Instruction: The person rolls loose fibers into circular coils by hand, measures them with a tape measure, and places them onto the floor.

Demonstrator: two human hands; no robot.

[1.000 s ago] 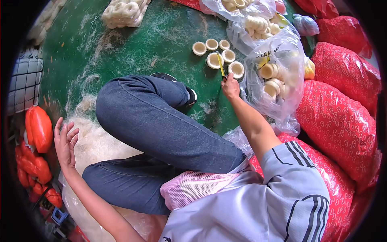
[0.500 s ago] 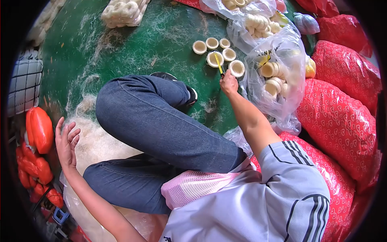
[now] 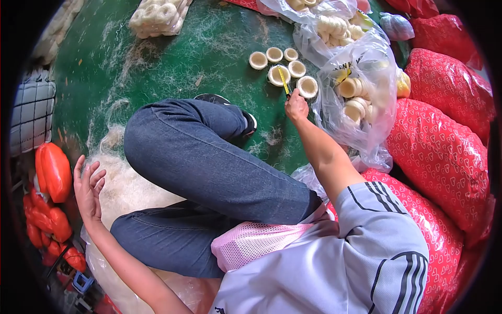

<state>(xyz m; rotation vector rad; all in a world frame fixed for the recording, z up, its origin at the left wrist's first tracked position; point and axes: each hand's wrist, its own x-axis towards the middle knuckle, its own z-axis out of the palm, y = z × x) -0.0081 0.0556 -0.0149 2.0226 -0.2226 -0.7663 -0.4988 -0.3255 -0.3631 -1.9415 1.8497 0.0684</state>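
My right hand [image 3: 296,106] is closed on the dark end of a slim yellow-and-black tool [image 3: 283,78], whose exact kind I cannot make out. Its yellow strip lies over the mouth of one round cream cup-shaped piece [image 3: 273,79]; whether it touches is unclear. Several similar pieces stand around it, one of them [image 3: 307,87] just beside my fingers. My left hand [image 3: 90,191] is raised at the left with its fingers apart and nothing in it. Close by is a heap of pale loose fibre [image 3: 130,189], partly behind my bent leg.
Clear plastic bags [image 3: 327,78] with cream rings stand right of the cups. Red heart-patterned sacks [image 3: 434,157] line the right side. A bundle of cream coils [image 3: 158,18] lies at the top on the green floor [image 3: 183,63], strewn with fibre. Orange-red bags [image 3: 54,172] are at far left.
Both hands hold nearly the same pose, the right one still with the yellow-and-black tool over the same cup. The whole view has shifted very slightly.
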